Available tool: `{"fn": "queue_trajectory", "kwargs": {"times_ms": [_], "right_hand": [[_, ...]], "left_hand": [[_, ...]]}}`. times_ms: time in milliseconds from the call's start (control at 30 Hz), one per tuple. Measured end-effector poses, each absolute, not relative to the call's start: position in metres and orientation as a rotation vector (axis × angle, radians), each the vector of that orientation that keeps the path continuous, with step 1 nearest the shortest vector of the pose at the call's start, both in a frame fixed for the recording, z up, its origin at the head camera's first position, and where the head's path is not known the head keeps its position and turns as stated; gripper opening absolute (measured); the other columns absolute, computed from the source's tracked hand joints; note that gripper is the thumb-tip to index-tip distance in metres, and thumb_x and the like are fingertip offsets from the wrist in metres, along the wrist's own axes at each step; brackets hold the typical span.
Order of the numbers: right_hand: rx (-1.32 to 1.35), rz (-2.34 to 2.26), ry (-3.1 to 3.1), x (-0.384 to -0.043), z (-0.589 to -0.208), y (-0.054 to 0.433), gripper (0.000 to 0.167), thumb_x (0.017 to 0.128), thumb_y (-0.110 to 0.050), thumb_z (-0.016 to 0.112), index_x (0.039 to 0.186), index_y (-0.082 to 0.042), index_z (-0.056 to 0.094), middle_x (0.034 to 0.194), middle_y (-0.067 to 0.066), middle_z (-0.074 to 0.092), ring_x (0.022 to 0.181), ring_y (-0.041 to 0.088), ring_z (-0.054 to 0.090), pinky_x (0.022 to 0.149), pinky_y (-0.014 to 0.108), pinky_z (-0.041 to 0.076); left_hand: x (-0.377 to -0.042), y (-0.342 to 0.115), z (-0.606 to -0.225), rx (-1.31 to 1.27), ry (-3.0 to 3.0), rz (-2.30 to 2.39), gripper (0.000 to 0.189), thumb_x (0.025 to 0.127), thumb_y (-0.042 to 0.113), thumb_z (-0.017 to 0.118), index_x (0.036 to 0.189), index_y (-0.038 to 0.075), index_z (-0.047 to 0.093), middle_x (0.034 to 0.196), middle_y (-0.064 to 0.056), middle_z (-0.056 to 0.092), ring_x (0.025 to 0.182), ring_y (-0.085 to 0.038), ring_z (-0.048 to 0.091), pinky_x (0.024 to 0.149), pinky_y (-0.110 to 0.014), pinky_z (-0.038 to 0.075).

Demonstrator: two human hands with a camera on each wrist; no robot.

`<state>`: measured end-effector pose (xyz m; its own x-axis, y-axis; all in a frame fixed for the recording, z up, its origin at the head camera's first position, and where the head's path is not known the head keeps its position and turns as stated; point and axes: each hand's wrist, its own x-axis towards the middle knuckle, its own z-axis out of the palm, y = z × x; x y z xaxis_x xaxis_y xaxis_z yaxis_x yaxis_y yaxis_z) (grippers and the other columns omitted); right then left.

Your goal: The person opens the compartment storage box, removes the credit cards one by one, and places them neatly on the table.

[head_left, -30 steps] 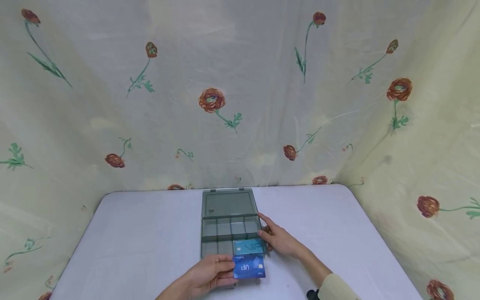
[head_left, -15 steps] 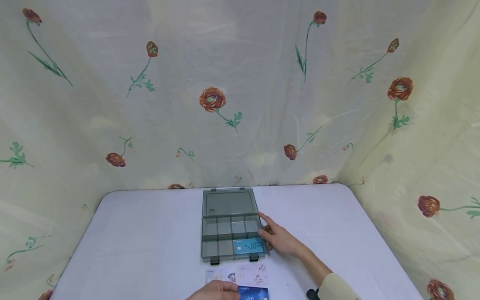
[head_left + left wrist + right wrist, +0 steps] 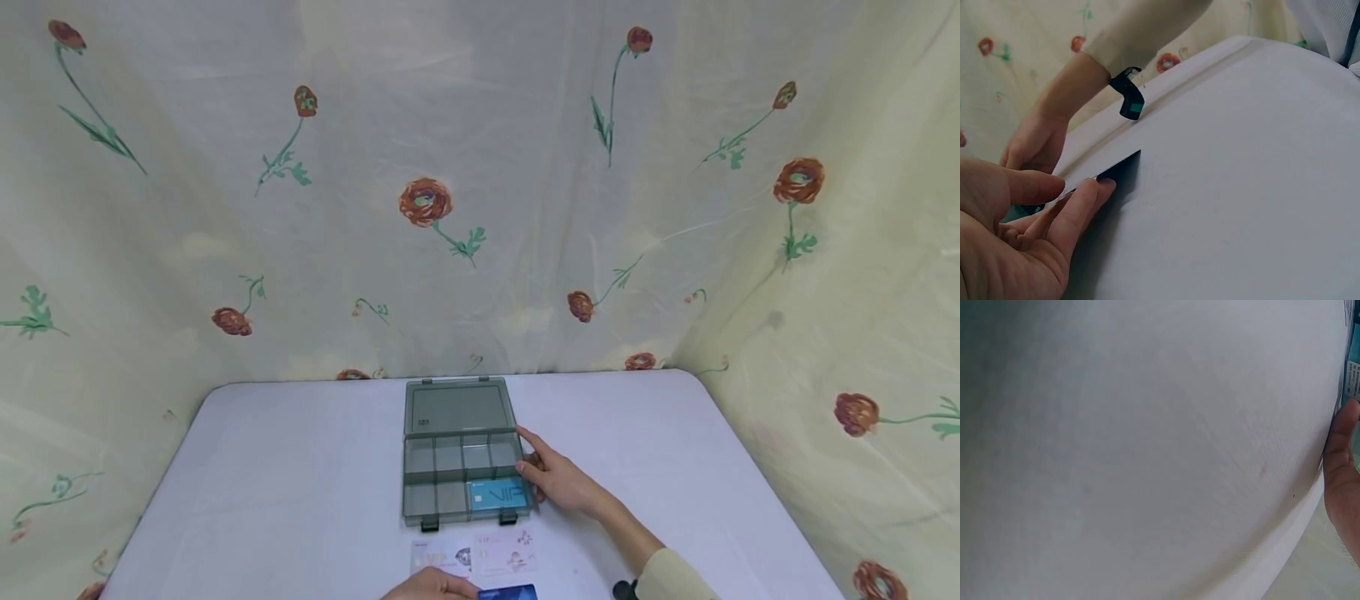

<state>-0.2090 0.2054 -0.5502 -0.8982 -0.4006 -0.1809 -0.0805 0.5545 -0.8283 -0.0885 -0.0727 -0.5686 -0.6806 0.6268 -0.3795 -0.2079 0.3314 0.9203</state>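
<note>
My left hand (image 3: 435, 585) pinches a blue card (image 3: 510, 592) between thumb and fingers at the bottom edge of the head view, which cuts off most of it. In the left wrist view that card (image 3: 1124, 164) shows as a dark, tilted sheet over the table. A grey translucent compartment box (image 3: 418, 476) lies with its lid (image 3: 459, 410) folded back. Inside its near right compartment is a teal VIP card (image 3: 497, 493). My right hand (image 3: 562, 479) holds the box's right side, thumb at the rim; the right wrist view catches only part of it.
Two pale printed cards, one whitish (image 3: 440, 552) and one pinkish (image 3: 504, 552), lie side by side before the box latches. The white table (image 3: 285, 483) is backed by a flowered curtain (image 3: 510, 250). A black strap (image 3: 624, 589) sits by the right sleeve.
My left hand has moved the blue card from over the box's front toward the near table edge, uncovering the latches and two pale cards. The right hand and box stay put.
</note>
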Motion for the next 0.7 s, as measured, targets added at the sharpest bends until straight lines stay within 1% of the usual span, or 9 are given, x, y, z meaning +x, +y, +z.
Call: {"fn": "queue_trajectory", "kwargs": {"times_ms": [167, 233, 400, 467, 633, 700], "right_hand": [[-0.39, -1.282, 2.439, -0.21, -0.551, 0.206, 0.064, 0.107, -0.029, 0.05, 0.162, -0.021, 0.019, 0.11, 0.012, 0.062, 0.071, 0.019, 0.06, 0.067, 0.036, 0.051], [-0.387, -1.283, 2.437, -0.21, -0.551, 0.206, 0.064, 0.107, -0.029, 0.05, 0.162, -0.022, 0.019, 0.11, 0.012, 0.062, 0.071, 0.019, 0.06, 0.068, 0.036, 0.051], [-0.379, -1.283, 2.436, -0.21, -0.553, 0.206, 0.064, 0.107, -0.029, 0.05, 0.162, -0.023, 0.019, 0.111, 0.012, 0.062, 0.071, 0.019, 0.06, 0.068, 0.036, 0.052], [-0.376, -1.283, 2.435, -0.21, -0.553, 0.206, 0.064, 0.107, -0.03, 0.051, 0.162, -0.023, 0.019, 0.111, 0.012, 0.062, 0.071, 0.019, 0.06, 0.068, 0.036, 0.052], [-0.374, -1.287, 2.431, -0.21, -0.552, 0.206, 0.064, 0.107, -0.03, 0.051, 0.162, -0.024, 0.019, 0.112, 0.012, 0.061, 0.072, 0.019, 0.06, 0.068, 0.036, 0.052], [-0.372, -1.29, 2.429, -0.21, -0.552, 0.206, 0.064, 0.107, -0.029, 0.051, 0.162, -0.024, 0.019, 0.111, 0.012, 0.061, 0.072, 0.019, 0.06, 0.068, 0.036, 0.052]], "left_hand": [[-0.088, -0.072, -0.565, 0.421, 1.88, 1.44, 0.028, 0.096, 0.011, 0.061, 0.111, -0.011, 0.072, 0.105, -0.017, 0.074, 0.084, -0.004, 0.057, 0.077, -0.018, 0.048], [-0.087, -0.072, -0.56, 0.397, 1.884, 1.434, 0.028, 0.096, 0.014, 0.062, 0.11, -0.008, 0.074, 0.102, -0.012, 0.075, 0.083, -0.005, 0.057, 0.075, -0.018, 0.049], [-0.084, -0.074, -0.548, 0.328, 1.804, 1.479, 0.029, 0.099, 0.021, 0.061, 0.106, -0.001, 0.078, 0.098, -0.006, 0.074, 0.081, -0.009, 0.059, 0.068, -0.021, 0.05], [-0.084, -0.077, -0.544, 0.332, 1.79, 1.49, 0.029, 0.1, 0.023, 0.06, 0.105, 0.0, 0.078, 0.098, -0.006, 0.074, 0.082, -0.01, 0.06, 0.069, -0.023, 0.051], [-0.088, -0.081, -0.541, 0.324, 1.813, 1.444, 0.032, 0.099, 0.027, 0.062, 0.108, 0.001, 0.078, 0.106, -0.002, 0.075, 0.087, -0.006, 0.062, 0.073, -0.022, 0.053], [-0.088, -0.081, -0.54, 0.316, 1.807, 1.448, 0.032, 0.098, 0.027, 0.062, 0.109, 0.001, 0.078, 0.107, -0.003, 0.075, 0.086, -0.005, 0.063, 0.07, -0.02, 0.052]]}}
